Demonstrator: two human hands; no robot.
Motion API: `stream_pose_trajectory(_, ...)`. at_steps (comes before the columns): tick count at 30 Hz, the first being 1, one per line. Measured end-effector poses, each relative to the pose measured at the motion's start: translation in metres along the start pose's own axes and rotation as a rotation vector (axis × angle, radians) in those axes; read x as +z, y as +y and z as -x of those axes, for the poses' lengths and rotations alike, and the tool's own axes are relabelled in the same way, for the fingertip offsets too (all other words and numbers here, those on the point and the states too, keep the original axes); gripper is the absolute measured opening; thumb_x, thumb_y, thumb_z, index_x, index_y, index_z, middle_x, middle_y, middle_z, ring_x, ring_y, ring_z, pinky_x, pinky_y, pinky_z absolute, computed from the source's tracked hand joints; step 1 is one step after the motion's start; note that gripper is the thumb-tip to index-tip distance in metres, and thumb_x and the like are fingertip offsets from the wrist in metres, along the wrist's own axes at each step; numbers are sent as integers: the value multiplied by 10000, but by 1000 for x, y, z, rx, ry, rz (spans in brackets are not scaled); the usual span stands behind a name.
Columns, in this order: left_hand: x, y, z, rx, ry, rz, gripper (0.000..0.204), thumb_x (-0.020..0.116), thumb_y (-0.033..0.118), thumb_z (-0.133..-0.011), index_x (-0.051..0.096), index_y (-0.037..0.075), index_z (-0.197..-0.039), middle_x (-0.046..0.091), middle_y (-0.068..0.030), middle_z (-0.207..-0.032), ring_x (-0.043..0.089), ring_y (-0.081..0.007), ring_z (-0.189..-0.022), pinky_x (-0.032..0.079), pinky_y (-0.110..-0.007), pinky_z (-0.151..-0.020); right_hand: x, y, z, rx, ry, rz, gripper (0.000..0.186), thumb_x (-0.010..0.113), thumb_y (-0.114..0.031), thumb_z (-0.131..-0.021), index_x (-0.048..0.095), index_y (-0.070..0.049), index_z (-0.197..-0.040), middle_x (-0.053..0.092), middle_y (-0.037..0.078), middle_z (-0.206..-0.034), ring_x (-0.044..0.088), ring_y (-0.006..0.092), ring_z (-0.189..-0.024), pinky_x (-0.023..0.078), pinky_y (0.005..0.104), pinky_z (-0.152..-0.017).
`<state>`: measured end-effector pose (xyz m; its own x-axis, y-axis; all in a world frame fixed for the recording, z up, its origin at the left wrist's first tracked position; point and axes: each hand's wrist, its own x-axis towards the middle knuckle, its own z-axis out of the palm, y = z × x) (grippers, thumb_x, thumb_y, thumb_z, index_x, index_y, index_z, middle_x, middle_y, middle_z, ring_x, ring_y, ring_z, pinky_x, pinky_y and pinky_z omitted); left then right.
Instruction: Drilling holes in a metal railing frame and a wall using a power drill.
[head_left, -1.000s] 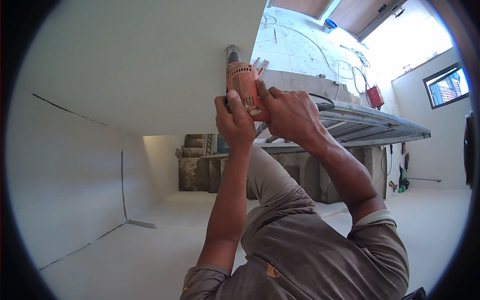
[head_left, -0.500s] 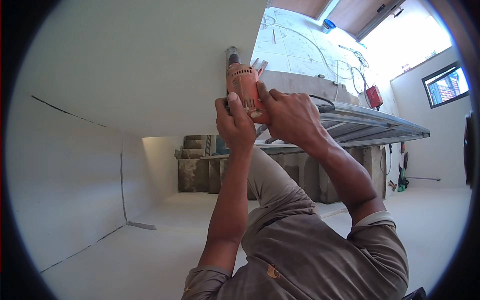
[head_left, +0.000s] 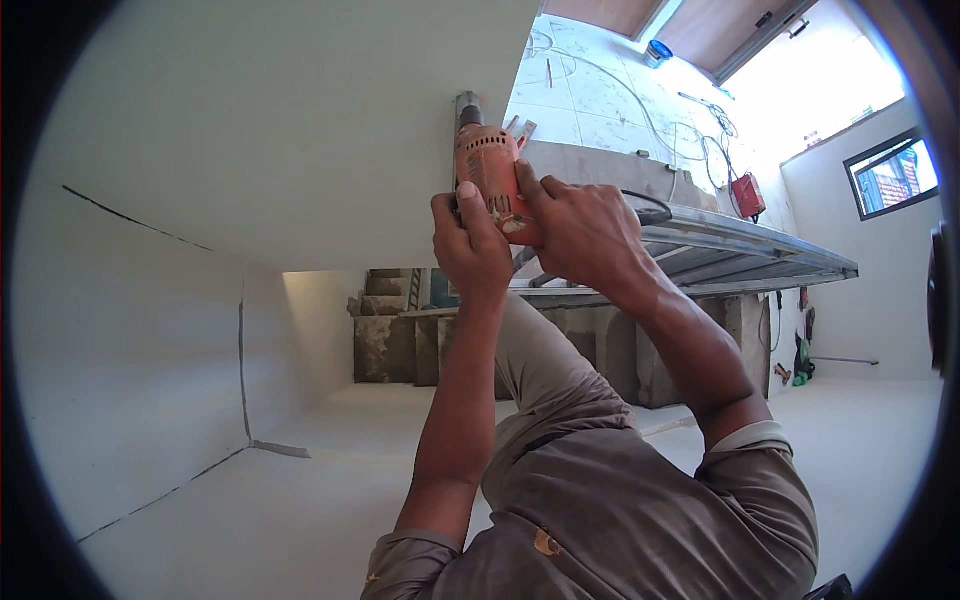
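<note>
An orange electric drill (head_left: 487, 165) with worn, dusty housing is held up against the white wall (head_left: 300, 130). Its dark chuck points away from me toward a grey bracket or metal strip (head_left: 466, 103) at the wall's edge; the bit's tip is hard to make out. My left hand (head_left: 472, 238) wraps the drill's left side, thumb lying along the body. Around its right rear my right hand (head_left: 585, 230) is closed, index finger stretched along the housing. A black cord (head_left: 650, 208) loops out behind the right hand.
A metal railing frame (head_left: 740, 255) extends right beneath my right arm. Rough concrete steps (head_left: 385, 345) lie below. On the tiled floor beyond are a red box-shaped machine (head_left: 747, 195), tangled cables (head_left: 715, 120) and a blue bucket (head_left: 657, 52). A window (head_left: 893, 175) is at far right.
Almost nothing differs. The view has shifted very slightly, while both hands keep the same hold on the drill at the same spot.
</note>
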<state>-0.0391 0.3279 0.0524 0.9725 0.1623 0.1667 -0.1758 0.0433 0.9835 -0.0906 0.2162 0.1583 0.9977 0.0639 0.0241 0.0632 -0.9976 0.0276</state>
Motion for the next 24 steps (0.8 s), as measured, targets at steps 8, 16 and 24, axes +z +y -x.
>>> stream_pose_trajectory(8,2,-4,0,20,7,9,475,493,435,-1113,570,-10,-964,667,-177,-781,654,-305,-682,494,-457,-645,-2,0,0,4,-5,-21,755,714,-121,-770,512,76,-1470,745,175,-985,750,365,-786,585,464,-658)
stream_pose_trajectory(16,2,1,0,24,4,-14,468,496,433,-1113,567,-5,-964,668,-176,-799,650,-303,-699,494,-453,-659,-1,1,0,6,8,-21,746,714,-119,-780,513,73,-1472,747,168,-984,751,361,-787,585,462,-657)
stream_pose_trajectory(24,2,5,0,-15,-12,30,465,478,398,-1136,522,9,-885,542,-63,-800,497,-151,-741,458,-352,-686,-2,0,-1,16,-3,-10,750,712,-108,-776,511,70,-1477,749,163,-985,751,361,-786,590,465,-670)
